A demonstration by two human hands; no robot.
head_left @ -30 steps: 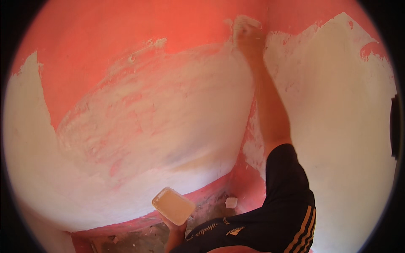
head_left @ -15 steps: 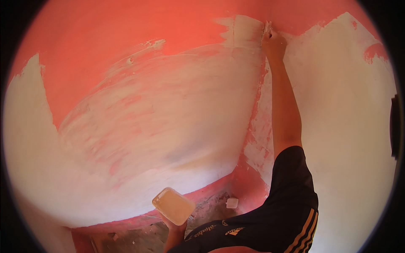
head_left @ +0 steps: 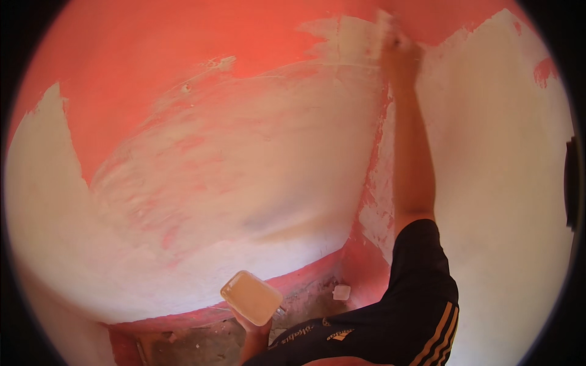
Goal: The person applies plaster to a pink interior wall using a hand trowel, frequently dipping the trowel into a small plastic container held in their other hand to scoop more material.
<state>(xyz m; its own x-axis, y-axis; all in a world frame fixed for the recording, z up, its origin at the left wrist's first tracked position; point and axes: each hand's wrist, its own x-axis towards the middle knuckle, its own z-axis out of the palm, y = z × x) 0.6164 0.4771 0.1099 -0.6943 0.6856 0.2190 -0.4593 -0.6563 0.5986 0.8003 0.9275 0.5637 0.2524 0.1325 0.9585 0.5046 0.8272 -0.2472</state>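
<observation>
My left hand (head_left: 252,324) is closed round the underside of a square, pale plastic tub (head_left: 228,283), held low in front of me. A smooth beige paste (head_left: 251,299) shows inside it. My right arm stretches up to the corner where two walls meet. There my right hand (head_left: 401,53), smeared by motion, grips a small pale tool (head_left: 384,25) against or close to the wall. Its exact kind is too blurred to make out. Around it, the red wall (head_left: 201,36) carries a whitish, streaky coat (head_left: 293,134) with ragged edges.
The right wall (head_left: 494,140) is mostly whitish. A red strip (head_left: 373,161) runs down the corner. On the dirty floor (head_left: 213,344) below, a small white square container (head_left: 342,292) stands near the corner. A dark object (head_left: 571,183) shows at the right rim.
My right hand has moved slightly up with the tool, and now looks blurred. My left hand and the tub have stayed almost in place.
</observation>
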